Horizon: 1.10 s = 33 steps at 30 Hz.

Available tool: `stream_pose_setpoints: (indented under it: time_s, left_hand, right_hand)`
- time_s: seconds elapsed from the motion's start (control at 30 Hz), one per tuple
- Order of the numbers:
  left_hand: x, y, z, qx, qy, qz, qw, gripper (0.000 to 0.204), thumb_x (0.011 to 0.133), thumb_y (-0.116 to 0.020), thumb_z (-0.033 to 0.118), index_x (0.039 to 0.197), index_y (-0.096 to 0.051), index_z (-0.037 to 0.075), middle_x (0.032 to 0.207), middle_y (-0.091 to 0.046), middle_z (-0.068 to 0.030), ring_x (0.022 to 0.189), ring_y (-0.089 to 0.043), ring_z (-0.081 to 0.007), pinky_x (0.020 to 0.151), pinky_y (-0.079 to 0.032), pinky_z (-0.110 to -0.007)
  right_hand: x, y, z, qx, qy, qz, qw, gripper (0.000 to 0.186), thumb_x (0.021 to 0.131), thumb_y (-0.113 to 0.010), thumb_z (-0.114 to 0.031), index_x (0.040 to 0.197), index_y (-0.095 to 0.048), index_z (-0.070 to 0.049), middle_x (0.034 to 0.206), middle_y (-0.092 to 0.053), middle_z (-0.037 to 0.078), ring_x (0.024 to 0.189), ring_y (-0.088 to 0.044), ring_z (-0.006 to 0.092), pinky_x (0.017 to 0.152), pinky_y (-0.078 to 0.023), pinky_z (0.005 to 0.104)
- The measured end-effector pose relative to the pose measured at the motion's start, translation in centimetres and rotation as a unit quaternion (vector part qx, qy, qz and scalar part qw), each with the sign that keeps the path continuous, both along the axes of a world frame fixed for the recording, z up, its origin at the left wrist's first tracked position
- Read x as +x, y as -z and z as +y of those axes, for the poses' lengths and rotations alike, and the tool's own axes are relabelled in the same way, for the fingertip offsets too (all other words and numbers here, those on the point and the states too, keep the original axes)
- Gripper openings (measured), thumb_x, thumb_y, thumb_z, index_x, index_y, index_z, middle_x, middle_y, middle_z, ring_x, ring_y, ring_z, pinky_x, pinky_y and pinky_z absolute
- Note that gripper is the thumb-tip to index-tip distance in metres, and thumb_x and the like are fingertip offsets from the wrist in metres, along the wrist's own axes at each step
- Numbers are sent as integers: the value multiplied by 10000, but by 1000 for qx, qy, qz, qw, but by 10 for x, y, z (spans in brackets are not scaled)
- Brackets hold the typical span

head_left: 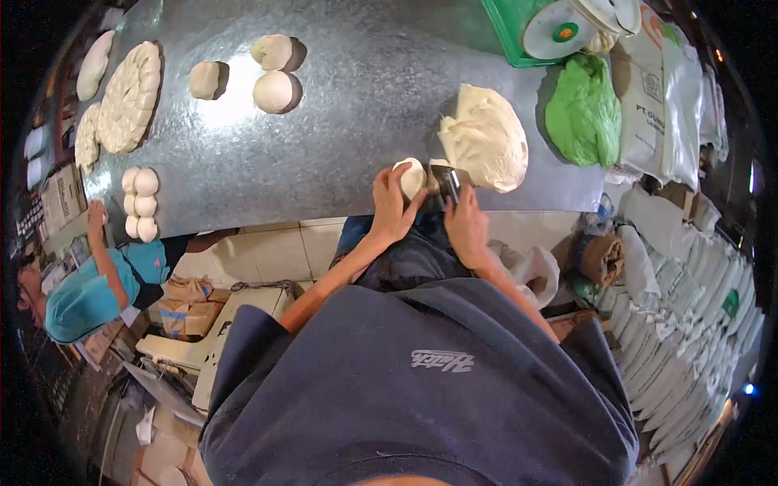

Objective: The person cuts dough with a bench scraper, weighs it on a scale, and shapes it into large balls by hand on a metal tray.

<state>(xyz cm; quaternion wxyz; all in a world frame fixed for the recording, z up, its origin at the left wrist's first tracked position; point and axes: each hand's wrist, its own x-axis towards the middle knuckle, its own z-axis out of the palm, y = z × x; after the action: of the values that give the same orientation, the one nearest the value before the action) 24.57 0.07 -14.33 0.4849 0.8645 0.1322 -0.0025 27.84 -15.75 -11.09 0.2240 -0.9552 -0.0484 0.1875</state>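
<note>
My left hand (390, 206) cups a small pale dough piece (412, 176) at the near edge of the metal table (340, 130). My right hand (467, 225) grips a metal dough scraper (446, 181), its blade upright between the small piece and a large pale dough mass (485, 138). The scraper touches the near left side of the large mass.
Three dough balls (274, 73) lie at the table's far middle. Flattened dough rounds (130, 95) and a cluster of small balls (139, 202) sit at the left. A green dough lump (583, 109), a scale (555, 28) and white sacks (673, 89) are at right. Another person in teal (89, 292) stands at left.
</note>
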Motion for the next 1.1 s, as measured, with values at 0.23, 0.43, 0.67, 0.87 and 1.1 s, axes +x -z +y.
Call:
stream_pose_setpoints:
  time_s: [0.23, 0.43, 0.67, 0.87, 1.1]
  left_hand:
    - [31, -2, 65, -254, -353, -72, 898, 619, 849, -673, 344, 1296, -396, 16, 1167, -464, -186, 1006, -514, -274, 880, -426, -375]
    - [50, 30, 163, 104, -298, -59, 947, 275, 774, -724, 220, 923, -614, 17, 997, -554, -149, 913, -558, -270, 804, -448, -350]
    - [15, 12, 51, 82, -163, -106, 978, 447, 662, -802, 146, 1051, -592, 79, 1028, -585, -134, 950, -594, -284, 802, -486, -374]
    - [48, -15, 223, 173, -423, -275, 846, 425, 742, -754, 149, 1090, -553, 10, 1047, -552, -138, 1029, -492, -321, 860, -425, -407]
    - [119, -51, 273, 386, -295, -159, 860, 349, 900, -525, 450, 1050, -649, 160, 1157, -486, -143, 1120, -369, -315, 948, -277, -515]
  right_hand:
    - [44, -16, 98, 232, 146, -27, 961, 425, 829, -625, -228, 1102, -400, 8, 829, -616, 286, 802, -586, 485, 676, -466, 503]
    - [76, 1, 49, 239, 138, -56, 959, 514, 814, -673, -164, 1178, -384, 55, 969, -610, 264, 885, -620, 393, 769, -471, 434]
    - [126, -37, 56, 259, 131, -11, 957, 501, 812, -685, -208, 1151, -427, 57, 999, -591, 218, 908, -595, 325, 795, -456, 400]
    - [105, -88, 35, 116, 219, -63, 967, 605, 798, -705, -221, 1217, -394, 85, 1073, -578, 232, 1000, -574, 302, 874, -430, 388]
    - [131, -69, -27, 16, 317, -66, 946, 734, 768, -669, -232, 1335, -260, -10, 1024, -610, 281, 1002, -597, 414, 878, -450, 464]
